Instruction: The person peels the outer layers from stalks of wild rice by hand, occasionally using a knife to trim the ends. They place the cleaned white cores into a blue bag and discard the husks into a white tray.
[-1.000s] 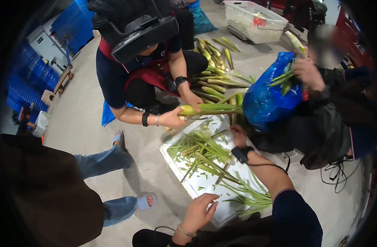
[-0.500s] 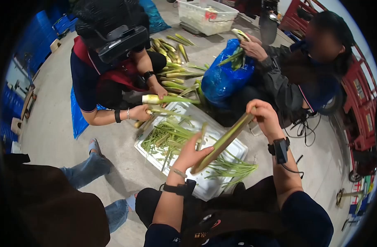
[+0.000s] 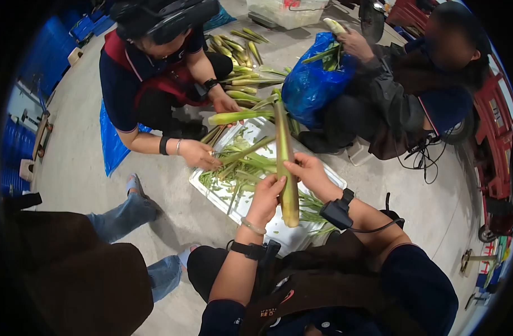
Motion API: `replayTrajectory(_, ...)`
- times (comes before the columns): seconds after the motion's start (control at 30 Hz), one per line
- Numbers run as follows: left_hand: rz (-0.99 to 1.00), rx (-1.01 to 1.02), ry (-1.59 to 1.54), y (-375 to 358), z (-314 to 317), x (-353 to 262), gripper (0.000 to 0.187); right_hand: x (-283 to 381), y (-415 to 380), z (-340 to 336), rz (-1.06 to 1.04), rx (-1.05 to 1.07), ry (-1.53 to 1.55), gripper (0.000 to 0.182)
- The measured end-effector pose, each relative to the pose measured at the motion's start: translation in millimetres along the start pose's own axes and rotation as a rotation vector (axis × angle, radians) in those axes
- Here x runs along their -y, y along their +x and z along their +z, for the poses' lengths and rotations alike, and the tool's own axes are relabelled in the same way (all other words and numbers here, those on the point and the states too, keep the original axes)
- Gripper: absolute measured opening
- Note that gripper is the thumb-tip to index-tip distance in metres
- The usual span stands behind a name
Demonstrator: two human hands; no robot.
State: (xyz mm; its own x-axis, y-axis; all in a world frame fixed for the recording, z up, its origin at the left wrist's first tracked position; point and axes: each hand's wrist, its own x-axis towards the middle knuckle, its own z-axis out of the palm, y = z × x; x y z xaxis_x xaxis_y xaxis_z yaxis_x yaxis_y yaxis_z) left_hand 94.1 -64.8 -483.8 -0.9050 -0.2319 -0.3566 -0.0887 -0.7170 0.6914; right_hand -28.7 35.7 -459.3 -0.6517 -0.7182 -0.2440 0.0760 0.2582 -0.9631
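Observation:
A long green water bamboo stalk [image 3: 284, 143] stands almost upright in front of me, its thick pale-brown butt end pointing toward me. My left hand [image 3: 266, 197] is closed on its left side, thumb and fingers pinching near the lower part. From the right, my right hand [image 3: 311, 175] grips the same stalk slightly higher. Beneath both hands lies a white foam box lid [image 3: 335, 178], strewn with green leaf strips [image 3: 242, 168]. Across from me, a co-worker's hand [image 3: 225, 103] holds another stalk [image 3: 228, 118]; their other hand [image 3: 199, 155] is over the trimmings.
Several unpeeled stalks [image 3: 234, 50] are piled on the floor beyond the lid. A second co-worker at right holds a peeled stalk [image 3: 334, 25] above a blue plastic bag [image 3: 307, 84]. A clear plastic bin [image 3: 287, 14] stands behind. Someone's jeans-clad leg [image 3: 122, 214] is at my left.
The stalk has swung from a slant to nearly upright. My right hand has come down from its far end to grip beside my left. The co-worker opposite has leaned forward.

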Motion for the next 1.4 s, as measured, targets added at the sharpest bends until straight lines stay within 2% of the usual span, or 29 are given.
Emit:
replayTrajectory(0.07,0.038,-0.029,0.001,1,-3,4,0.022,3,5,0,0.06,-0.06,0.111,0.026)
replayTrajectory(0.17,-0.052,0.067,0.008,4,-5,6,0.029,7,9,-7,0.027,-0.114,0.254,0.022)
replayTrajectory(0.27,-0.04,0.045,-0.059,5,-9,12,0.03,0,6,-8,-0.005,0.039,0.142,0.024)
replayTrajectory(0.3,-0.038,0.037,-0.087,5,-10,13,0.029,1,3,-11,0.07,0.107,0.076,0.03)
replayTrajectory(0.5,0.021,0.021,-0.078,5,-7,17,0.027,3,6,-24,0.072,0.18,0.143,0.032)
replayTrajectory(0.63,0.009,0.024,-0.135,-1,-2,12,0.027,6,1,-25,0.006,0.152,0.23,0.029)
replayTrajectory(0.8,-0.023,0.064,-0.241,-1,-1,14,0.029,0,-1,-30,0.098,0.138,0.368,0.028)
replayTrajectory(0.9,0.001,0.068,-0.201,3,-2,20,0.03,-1,-3,-33,0.102,0.136,0.372,0.027)
replayTrajectory(1.0,0.169,-0.134,0.291,9,4,26,0.033,-6,-4,-30,0.004,0.089,0.28,0.032)
replayTrajectory(1.07,0.288,-0.172,0.509,9,7,25,0.031,-10,-4,-30,-0.041,0.097,0.24,0.039)
replayTrajectory(1.13,0.414,-0.227,0.625,13,4,32,0.03,-6,-7,-30,-0.028,0.058,0.223,0.037)
replayTrajectory(1.17,0.414,-0.232,0.631,10,9,27,0.03,-6,-7,-29,-0.03,0.062,0.229,0.037)
replayTrajectory(1.23,0.558,-0.321,0.842,2,18,20,0.028,-8,-9,-26,-0.066,0.002,0.228,0.04)
replayTrajectory(1.4,0.625,-0.343,0.833,-4,28,23,0.027,-10,-14,-18,-0.159,-0.09,0.155,0.041)
